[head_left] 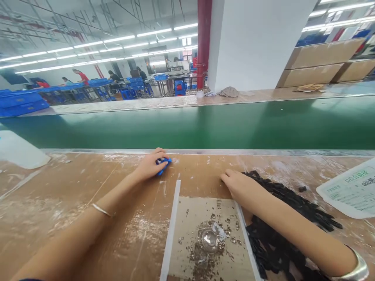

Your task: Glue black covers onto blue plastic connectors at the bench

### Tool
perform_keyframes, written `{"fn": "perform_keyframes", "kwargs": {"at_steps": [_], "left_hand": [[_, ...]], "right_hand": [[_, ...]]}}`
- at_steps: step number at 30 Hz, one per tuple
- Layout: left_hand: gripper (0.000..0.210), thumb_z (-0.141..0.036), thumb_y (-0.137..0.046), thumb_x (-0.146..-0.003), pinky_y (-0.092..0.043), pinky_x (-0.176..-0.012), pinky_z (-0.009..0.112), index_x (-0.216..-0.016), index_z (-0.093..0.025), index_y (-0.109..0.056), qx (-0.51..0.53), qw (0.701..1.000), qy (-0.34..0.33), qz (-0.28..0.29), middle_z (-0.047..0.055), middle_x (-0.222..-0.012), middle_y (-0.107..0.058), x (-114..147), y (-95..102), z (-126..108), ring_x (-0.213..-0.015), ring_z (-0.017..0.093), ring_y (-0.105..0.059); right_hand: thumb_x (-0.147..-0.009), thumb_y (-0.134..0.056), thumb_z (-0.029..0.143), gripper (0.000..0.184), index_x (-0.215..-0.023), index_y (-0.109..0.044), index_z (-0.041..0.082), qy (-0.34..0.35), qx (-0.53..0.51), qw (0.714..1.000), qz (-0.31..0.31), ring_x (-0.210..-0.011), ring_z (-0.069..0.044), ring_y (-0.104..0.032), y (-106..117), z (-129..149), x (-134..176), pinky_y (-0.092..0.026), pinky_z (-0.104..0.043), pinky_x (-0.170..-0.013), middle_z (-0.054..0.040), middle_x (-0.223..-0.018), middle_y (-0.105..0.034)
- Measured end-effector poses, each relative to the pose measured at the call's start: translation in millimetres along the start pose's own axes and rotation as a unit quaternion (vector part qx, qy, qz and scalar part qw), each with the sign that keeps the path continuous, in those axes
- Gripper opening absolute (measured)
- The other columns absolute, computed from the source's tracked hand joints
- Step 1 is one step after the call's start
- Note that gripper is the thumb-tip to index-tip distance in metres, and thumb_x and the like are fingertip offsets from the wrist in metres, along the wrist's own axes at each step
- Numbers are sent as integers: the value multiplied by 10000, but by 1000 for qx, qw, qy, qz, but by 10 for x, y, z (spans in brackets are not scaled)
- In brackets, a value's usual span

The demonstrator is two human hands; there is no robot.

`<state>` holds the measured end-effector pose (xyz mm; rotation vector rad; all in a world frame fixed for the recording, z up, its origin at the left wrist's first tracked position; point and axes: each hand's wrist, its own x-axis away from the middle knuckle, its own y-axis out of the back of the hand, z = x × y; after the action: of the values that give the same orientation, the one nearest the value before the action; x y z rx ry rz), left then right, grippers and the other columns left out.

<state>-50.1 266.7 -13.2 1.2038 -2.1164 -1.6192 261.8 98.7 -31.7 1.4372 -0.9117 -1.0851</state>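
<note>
Left grip (pixel 150 164) was closed around a small blue thing (pixel 165 160), held just above or on the tabletop (pixel 73 187) (too small to tell exactly what, or whether it touched). Right grip (pixel 238 184) had its fingers curled down low; couldn't tell if anything was in it. Pile of black pieces (pixel 278 249) lay right beside the right grip, running on under the forearm. Between the grips and nearer the person: a brownish sheet (pixel 184 238), white tape along both sides, wet drops and a clear round blob (pixel 209 239) on it. Green belt (pixel 181 128) ran beyond both grips. White jug (pixel 351 191) lay well right of the right grip.
</note>
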Motion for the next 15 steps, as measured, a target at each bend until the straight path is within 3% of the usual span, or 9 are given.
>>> {"fn": "perform_keyframes", "kwargs": {"at_steps": [8,12,15], "left_hand": [[218,-163,-539,-893,-492,-1023,457,-1052,-247,-663,32,997,-53,55,73,-1209,-657,1170,91,-685,-1159,241,-608],[459,-160,-563,-904,-443,-1096,527,-1351,-250,-504,44,995,-37,86,106,-1366,-605,1434,149,-851,-1301,278,-530],[487,-164,-593,-898,-370,-1154,586,-1368,-240,-492,21,995,-24,90,119,-1446,-545,1499,147,-910,-1393,311,-445]], "right_hand": [[-787,-492,-27,209,-787,-576,164,67,47,996,-44,-681,-202,-583,-201,-62,59,-435,-322,-647,-69,-795,-584],[-849,-445,15,239,-716,-540,190,110,52,990,-74,-666,-207,-539,-206,-48,199,-418,-337,-614,-62,-750,-541],[-906,-410,66,301,-675,-537,211,157,40,984,-81,-741,-230,-562,-195,-46,335,-470,-366,-702,-78,-761,-567]]}}
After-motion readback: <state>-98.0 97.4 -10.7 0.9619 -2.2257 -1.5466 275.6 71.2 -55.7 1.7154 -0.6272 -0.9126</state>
